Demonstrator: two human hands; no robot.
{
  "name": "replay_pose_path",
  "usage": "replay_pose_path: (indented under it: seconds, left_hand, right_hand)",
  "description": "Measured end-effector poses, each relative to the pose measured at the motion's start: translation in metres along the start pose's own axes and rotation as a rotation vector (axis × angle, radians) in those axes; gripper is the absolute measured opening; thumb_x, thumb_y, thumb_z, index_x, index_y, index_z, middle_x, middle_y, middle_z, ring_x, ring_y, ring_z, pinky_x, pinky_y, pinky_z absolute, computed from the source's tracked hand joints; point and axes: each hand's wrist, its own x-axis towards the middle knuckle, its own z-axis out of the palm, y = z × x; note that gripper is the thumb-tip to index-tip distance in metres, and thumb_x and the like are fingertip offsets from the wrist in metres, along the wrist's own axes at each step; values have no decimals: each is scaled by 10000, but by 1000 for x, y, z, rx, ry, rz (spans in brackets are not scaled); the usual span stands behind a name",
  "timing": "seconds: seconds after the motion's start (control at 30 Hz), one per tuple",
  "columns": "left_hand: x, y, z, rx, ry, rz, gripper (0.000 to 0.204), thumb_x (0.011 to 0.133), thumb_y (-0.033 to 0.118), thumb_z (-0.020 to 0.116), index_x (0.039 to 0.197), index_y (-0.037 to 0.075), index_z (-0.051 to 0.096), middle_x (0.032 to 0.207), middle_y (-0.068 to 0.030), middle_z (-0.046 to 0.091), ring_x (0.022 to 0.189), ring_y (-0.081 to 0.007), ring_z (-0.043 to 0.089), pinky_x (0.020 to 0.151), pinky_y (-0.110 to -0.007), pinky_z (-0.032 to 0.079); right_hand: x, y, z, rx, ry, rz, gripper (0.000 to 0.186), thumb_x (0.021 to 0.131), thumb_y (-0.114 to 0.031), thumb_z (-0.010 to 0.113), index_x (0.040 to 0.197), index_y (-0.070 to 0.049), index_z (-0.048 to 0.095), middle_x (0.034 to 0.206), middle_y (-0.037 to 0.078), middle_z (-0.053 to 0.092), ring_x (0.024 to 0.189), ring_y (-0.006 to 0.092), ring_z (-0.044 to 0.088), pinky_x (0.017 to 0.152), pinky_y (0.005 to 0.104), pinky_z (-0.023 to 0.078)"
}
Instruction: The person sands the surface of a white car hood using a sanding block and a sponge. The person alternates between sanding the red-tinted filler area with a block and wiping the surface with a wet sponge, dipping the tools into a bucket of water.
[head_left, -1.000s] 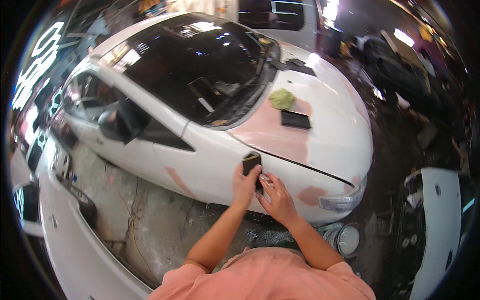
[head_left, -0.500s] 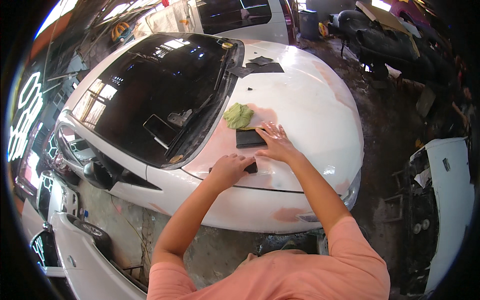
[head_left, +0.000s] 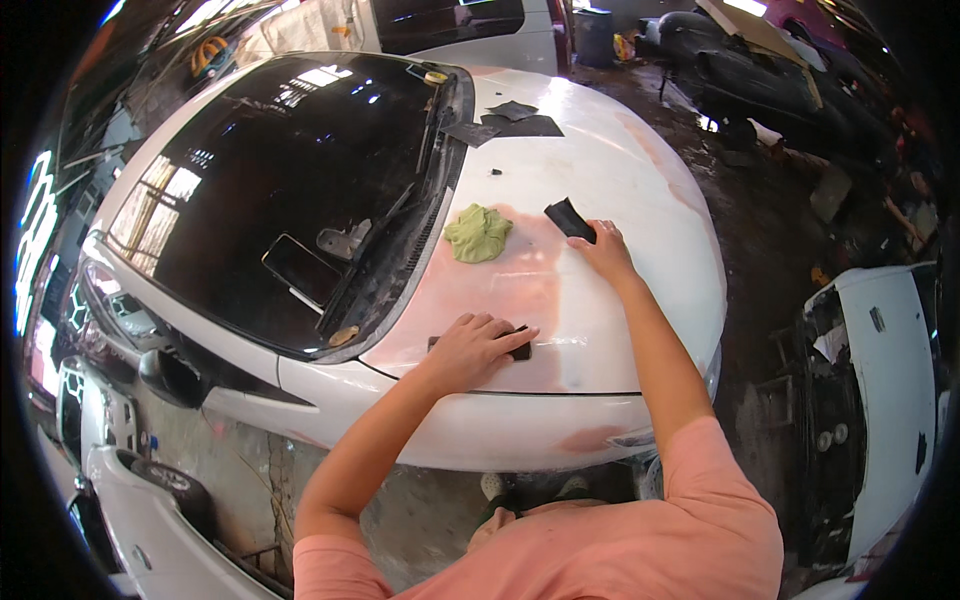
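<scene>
My left hand (head_left: 468,355) lies over a flat dark sanding block (head_left: 520,347), fingers resting across it, on the hood near its side edge. The block's ends show on both sides of my hand. In my right hand (head_left: 607,250) is a folded black sandpaper sheet (head_left: 570,218), pinched at its near end and raised at an angle over the white paint. Between my hands and the windshield, a crumpled yellow-green cloth (head_left: 478,234) sits on a pinkish sanded patch (head_left: 520,285) of the white hood (head_left: 640,320).
More black sheets (head_left: 522,125) lie at the hood's far side by the windshield (head_left: 290,190). A small dark bit (head_left: 496,172) rests nearer. A detached white car panel (head_left: 888,360) stands at right, another silver car (head_left: 150,510) at lower left, and dark car parts (head_left: 740,75) at far right.
My right hand has lifted the black sandpaper from beside the cloth and moved right with it. My left hand stays on the block. The view has shifted slightly.
</scene>
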Motion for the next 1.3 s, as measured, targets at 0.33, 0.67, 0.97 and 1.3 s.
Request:
replay_pose_path:
  seconds: [0.33, 0.67, 0.97, 1.3]
  left_hand:
    - [-15, -21, 10, -8, 109, 127, 405, 964, 229, 693, 1366, 202, 643, 1140, -28, 700, 1069, -255, 651, 924, -422, 498]
    - [-7, -16, 15, -53, 103, 126, 270, 980, 208, 672, 1248, 176, 657, 1138, -51, 735, 1063, -289, 667, 949, -454, 515]
    - [2, -16, 28, 80, 106, 204, 317, 837, 82, 682, 1132, 172, 754, 1177, -73, 727, 1046, -303, 665, 947, -473, 504]
    - [-1, -23, 31, 296, -76, 253, 347, 1003, 294, 663, 1259, 63, 696, 1291, -224, 630, 1110, -453, 590, 951, -575, 474]
  right_hand:
    - [6, -187, 84, -198, -45, -400, 786, 922, -572, 732, 1575, -193, 513, 1641, 226, 413, 1520, 488, 356, 1262, 565, 296]
    - [-50, -133, 5, 238, 118, -187, 488, 924, -265, 747, 1367, -87, 646, 1331, 126, 664, 1136, 354, 685, 1028, 409, 545]
    - [-445, 107, -96, 1847, 579, 479, 572, 1001, -249, 522, 1537, -50, 502, 1521, 192, 554, 1411, 353, 535, 1219, 487, 404]
    - [-647, 357, -38, 561, 532, 1382, 641, 938, -275, 712, 1526, -91, 532, 1436, 163, 637, 1235, 358, 662, 1095, 458, 507]
